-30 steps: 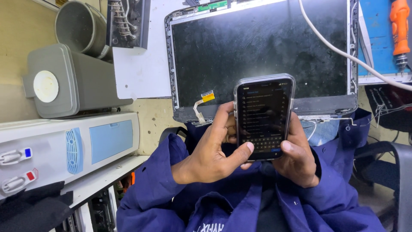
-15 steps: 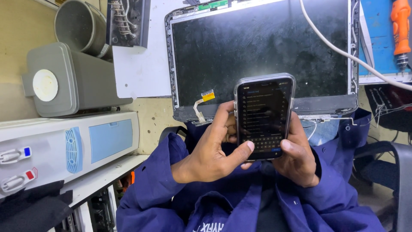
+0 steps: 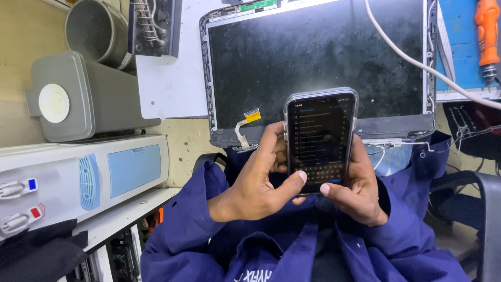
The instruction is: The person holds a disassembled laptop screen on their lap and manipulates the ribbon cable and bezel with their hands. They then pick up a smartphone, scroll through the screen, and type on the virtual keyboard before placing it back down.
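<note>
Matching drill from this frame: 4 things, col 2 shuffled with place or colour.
1 phone
2 screwdriver
3 laptop panel
4 dispenser

a orange, top right
b white and pale blue, at left
c held in left hand and right hand
d dark, behind the phone

Pairs: 1-c, 2-a, 3-d, 4-b

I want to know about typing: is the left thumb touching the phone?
Touching. The head view shows the left hand with its thumb tip pressed on the phone at the keyboard.
</note>
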